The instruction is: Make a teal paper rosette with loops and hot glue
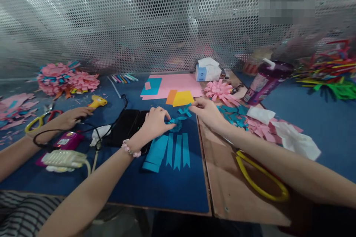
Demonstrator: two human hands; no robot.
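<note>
Both left hand [159,123] and right hand [205,112] pinch crumpled blue paper [178,122] in their fingers; from here, I'd say a light touch best avoids tearing.

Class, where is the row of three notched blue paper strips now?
In the head view, the three notched blue paper strips lie below centre on the dark blue tabletop, just right of the wider blue paper piece.

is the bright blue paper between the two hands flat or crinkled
Crinkled: the blue paper bends and overlaps in uneven folds between the left hand and right hand.
</note>
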